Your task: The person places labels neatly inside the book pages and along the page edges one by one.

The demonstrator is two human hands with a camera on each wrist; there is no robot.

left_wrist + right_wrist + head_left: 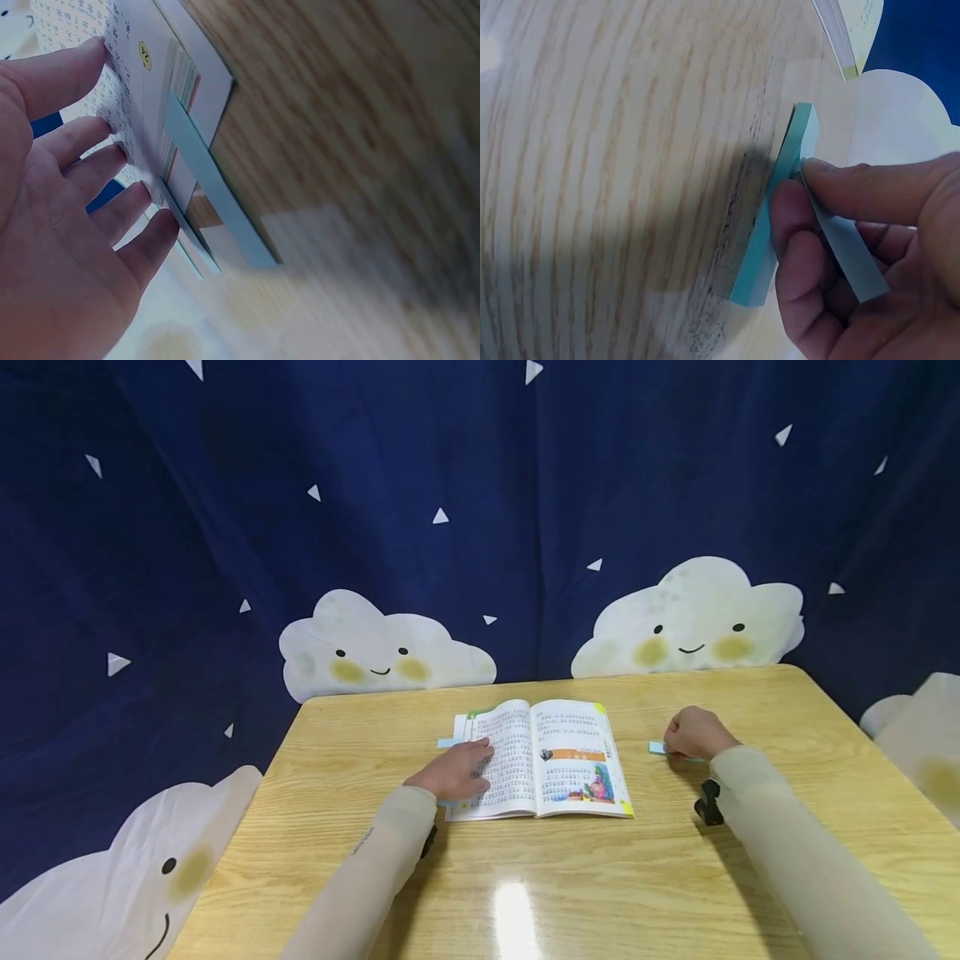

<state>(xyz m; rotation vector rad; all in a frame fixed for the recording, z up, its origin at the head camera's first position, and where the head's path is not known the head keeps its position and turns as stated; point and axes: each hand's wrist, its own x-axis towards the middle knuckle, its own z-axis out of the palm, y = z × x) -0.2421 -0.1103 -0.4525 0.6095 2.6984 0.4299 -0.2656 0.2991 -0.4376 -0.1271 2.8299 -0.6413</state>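
An open book [573, 735] with printed text lies flat on the table, a coloured picture on its right page. My left hand [453, 772] rests on the left page with its fingers spread. Light-blue sticky tabs [221, 199] jut from the book's left edge, beside that hand's little finger. To the right of the book, my right hand [697, 733] pinches one pale blue sticky strip [853, 259] between thumb and index finger. The strip's upper end meets the narrow sticky-note pad [754, 262] on the table; whether it is still attached is hidden by the fingers.
The wooden table [600, 885] has its far edge against a dark blue curtain [480, 460] with white clouds and triangles. A small black device [708, 803] sits at my right wrist. Light glares off the table in front of the book.
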